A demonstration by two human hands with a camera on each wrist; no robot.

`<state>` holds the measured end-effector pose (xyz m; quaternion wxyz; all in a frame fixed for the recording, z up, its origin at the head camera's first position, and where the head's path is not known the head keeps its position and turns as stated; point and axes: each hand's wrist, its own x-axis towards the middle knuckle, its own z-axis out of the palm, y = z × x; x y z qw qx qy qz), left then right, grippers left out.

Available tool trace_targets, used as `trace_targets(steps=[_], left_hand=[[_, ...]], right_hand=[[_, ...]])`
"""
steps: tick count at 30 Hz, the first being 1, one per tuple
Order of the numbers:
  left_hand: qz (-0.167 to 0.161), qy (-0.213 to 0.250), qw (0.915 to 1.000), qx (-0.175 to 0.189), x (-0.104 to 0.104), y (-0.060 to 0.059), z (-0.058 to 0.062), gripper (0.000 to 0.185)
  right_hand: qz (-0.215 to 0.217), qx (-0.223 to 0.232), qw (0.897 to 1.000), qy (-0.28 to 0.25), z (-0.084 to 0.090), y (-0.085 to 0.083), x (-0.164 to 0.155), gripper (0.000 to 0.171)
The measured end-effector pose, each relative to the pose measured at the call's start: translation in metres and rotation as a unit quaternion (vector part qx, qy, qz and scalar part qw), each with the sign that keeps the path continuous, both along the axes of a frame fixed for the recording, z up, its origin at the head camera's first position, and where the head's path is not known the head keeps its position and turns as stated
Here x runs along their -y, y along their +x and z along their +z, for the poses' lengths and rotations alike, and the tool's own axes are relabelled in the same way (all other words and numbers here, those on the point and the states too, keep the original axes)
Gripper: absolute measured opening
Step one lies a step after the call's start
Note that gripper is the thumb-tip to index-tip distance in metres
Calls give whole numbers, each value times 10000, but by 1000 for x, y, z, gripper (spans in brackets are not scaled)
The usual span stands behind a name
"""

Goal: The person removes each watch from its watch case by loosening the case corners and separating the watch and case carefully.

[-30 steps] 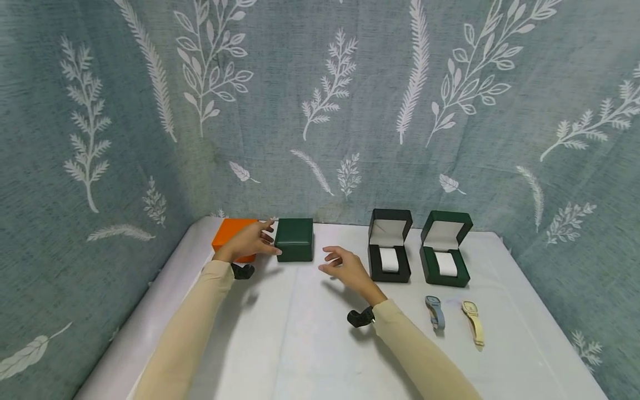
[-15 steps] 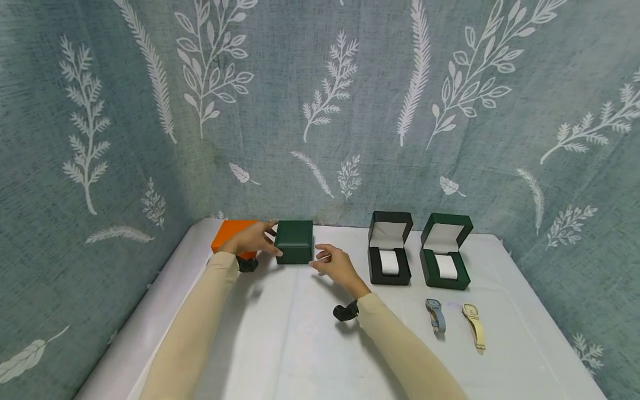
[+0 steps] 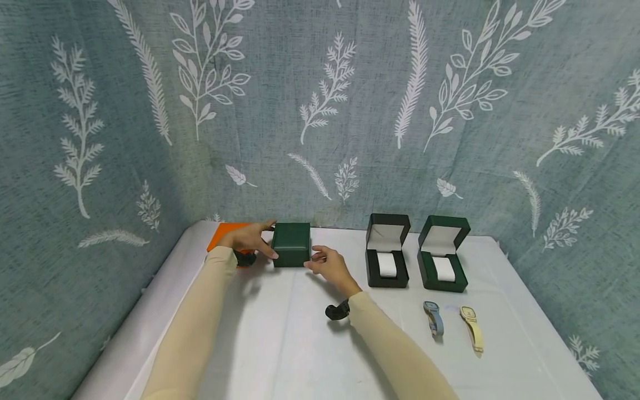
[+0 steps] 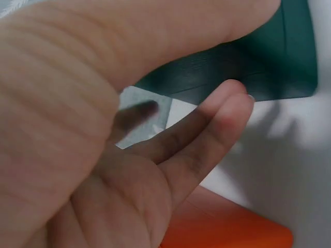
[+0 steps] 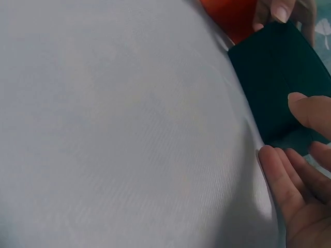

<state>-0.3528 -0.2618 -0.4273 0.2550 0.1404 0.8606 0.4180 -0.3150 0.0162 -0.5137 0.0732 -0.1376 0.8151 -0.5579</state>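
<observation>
A closed green watch box [image 3: 291,244] stands on the white table between the two hands. My left hand [image 3: 248,238] is at its left side, thumb by the front corner, fingers reaching along the side. In the left wrist view, those fairly straight fingers [image 4: 217,119] come up to the green box [image 4: 295,62]. My right hand [image 3: 332,268] is at the box's right side. From the right wrist, its thumb [image 5: 305,109] lies over the front of the box, and its extended fingers [image 5: 282,175] are close to the side. Firm contact cannot be told.
Partly behind the left hand sits an orange box [image 3: 218,234]. To the right, a black watch box [image 3: 388,272] and a second green watch box [image 3: 443,276] have raised lids and white cushions. A blue watch [image 3: 433,318] and a yellow watch [image 3: 472,328] lie in front.
My right hand has moved left from the bare table up to the green box's side. The left hand has come slightly closer to the box. The view has shifted a little.
</observation>
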Motion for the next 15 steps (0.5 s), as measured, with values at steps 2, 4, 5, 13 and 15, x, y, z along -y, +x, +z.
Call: trace_targets(steps=[2,4,5,13,15], left_hand=[[-26,-7,10000,26,0,1,0,117],[-51,6,10000,40,0,0,0,116],[-62,17,10000,45,0,-1,0,116],[-156,5,9999,-18,-1,-2,-1,118],[-158,-5,9999,10,0,-2,-1,117]], right_hand=[[5,-9,10000,-19,0,1,3,61],[-3,-22,10000,-26,2,2,6,61],[-14,-15,10000,-36,3,3,7,60],[-206,69,9997,76,8,4,11,58],[-280,65,9996,80,8,4,12,57]])
